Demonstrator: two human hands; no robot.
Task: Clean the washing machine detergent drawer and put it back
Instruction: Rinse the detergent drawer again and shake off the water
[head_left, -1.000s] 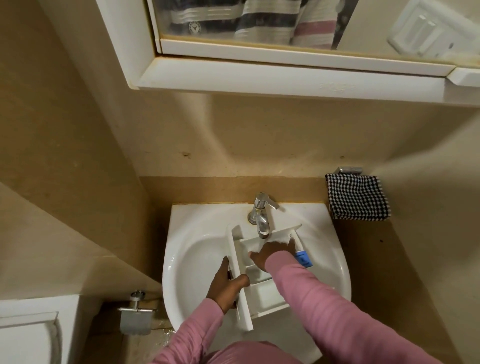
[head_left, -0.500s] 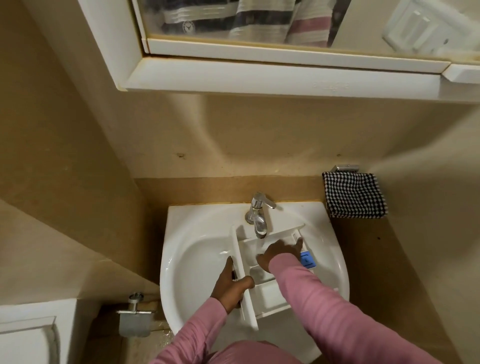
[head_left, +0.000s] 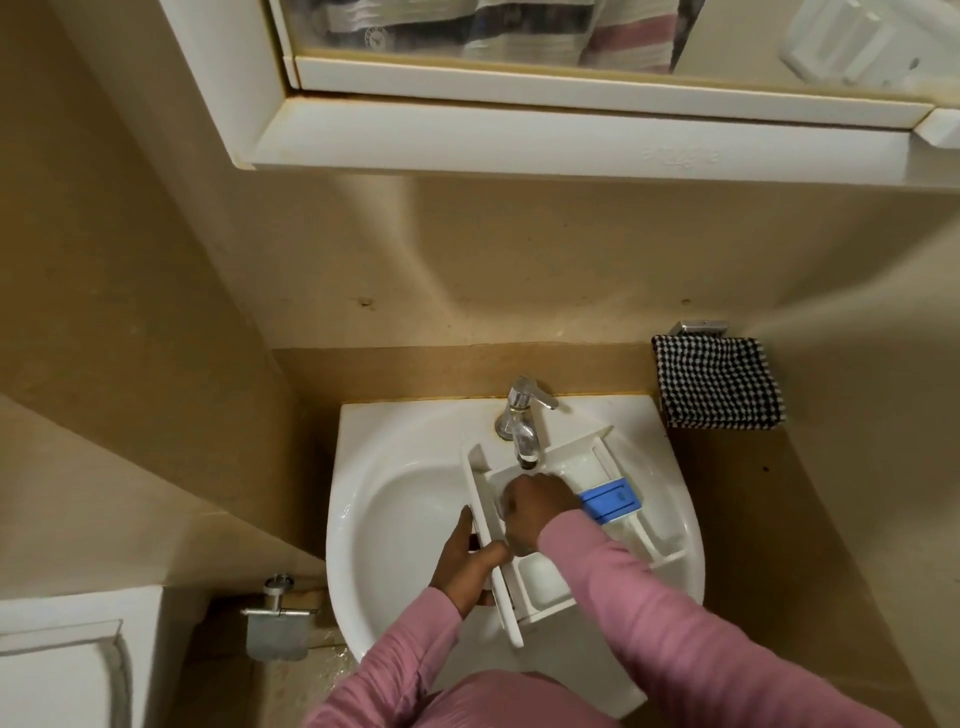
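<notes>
Beige-walled bathroom, white sink (head_left: 363, 431) | detergent drawer (head_left: 545, 577) lies across the basin, one end under the chrome tap (head_left: 522, 415) | left hand (head_left: 467, 566): fingers and thumb clamp the drawer's front panel | right hand (head_left: 540, 512): fingers bent down into a compartment beside the blue insert (head_left: 609, 500), cannot tell whether they hold anything | checked towel (head_left: 717, 382) hangs on the right wall

White drawer (head_left: 543, 578), blue insert (head_left: 609, 500), pink sleeves (head_left: 649, 613), black-and-white checked cloth (head_left: 719, 384).
</notes>
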